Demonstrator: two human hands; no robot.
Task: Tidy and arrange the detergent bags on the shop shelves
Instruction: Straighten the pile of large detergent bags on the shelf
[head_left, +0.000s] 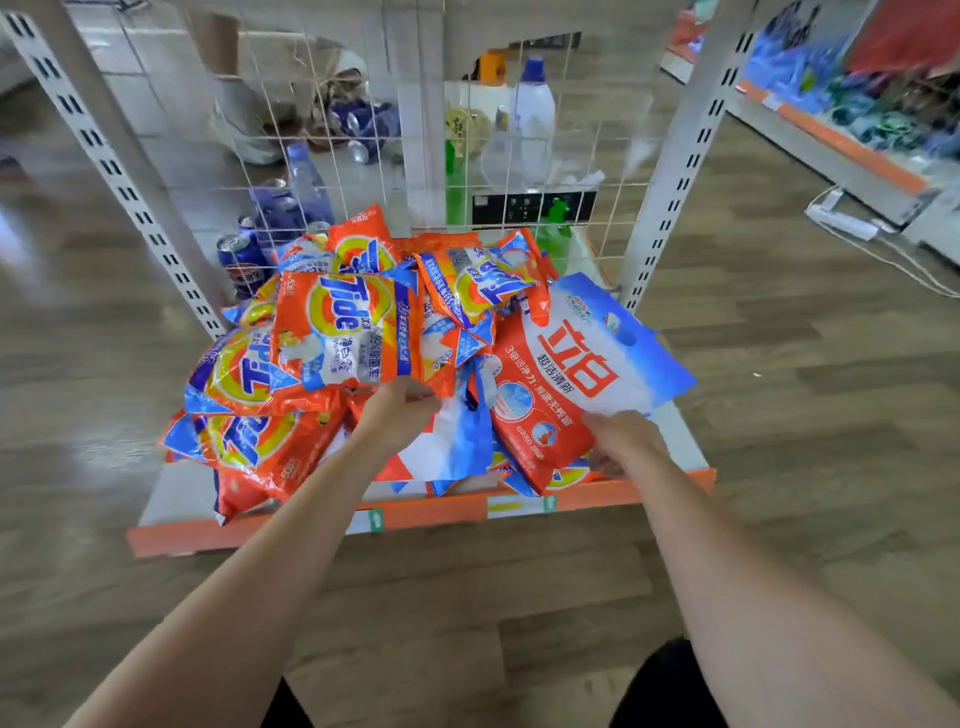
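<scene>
pile: tide bags heaped on the shelf
left hand: pinches the top tide bag's near edge
right hand: grasps the red-white bag, right of the pile
handling: likely soft, slippery; take hold at edges

The detergent bags are glossy plastic film, crinkled and catching the light. The big white and red bag has the same slick sheen but lies smoother. The shelf looks like painted metal, matt white with an orange front edge, and its slotted posts and thin wire grid match. The floor is wood-look plank with a soft shine. The bottle behind is smooth plastic.
</scene>
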